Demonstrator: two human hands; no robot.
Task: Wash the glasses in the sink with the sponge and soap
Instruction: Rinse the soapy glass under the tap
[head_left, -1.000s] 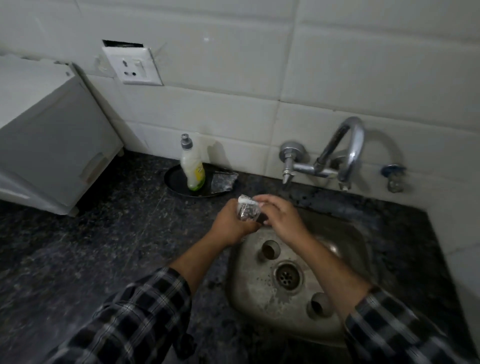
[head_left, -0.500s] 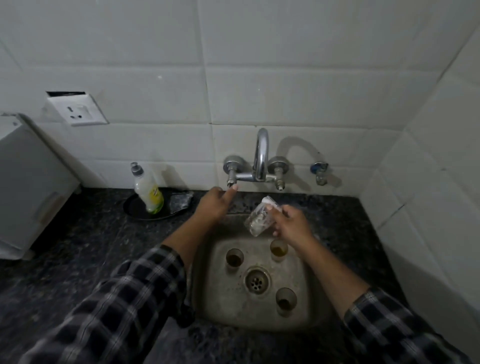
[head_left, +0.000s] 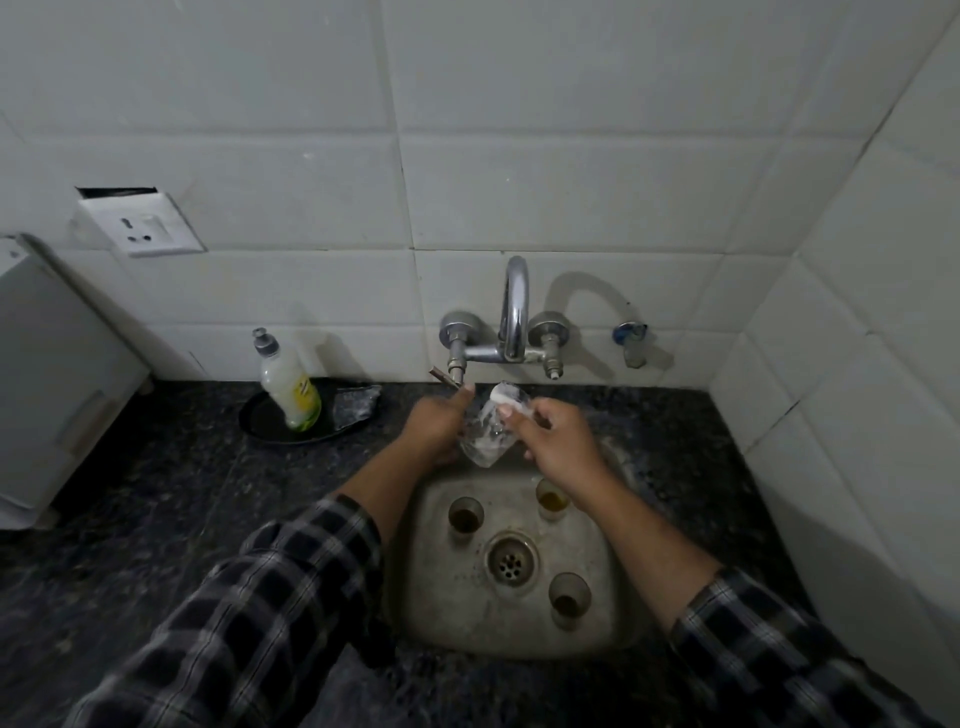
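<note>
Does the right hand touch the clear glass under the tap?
Touching. The head view shows the right hand with its fingers curled over the rim of the clear glass, held tilted above the sink.

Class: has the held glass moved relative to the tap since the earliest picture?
Yes: the glass moved right, from left of the tap to beneath its spout.

Home kitchen: tiled wall (head_left: 519, 182), sink (head_left: 597, 613).

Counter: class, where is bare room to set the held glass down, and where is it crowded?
Free: counter between tray and white appliance; counter between sink and right wall. Crowded: sink floor, three glasses around the drain.
</note>
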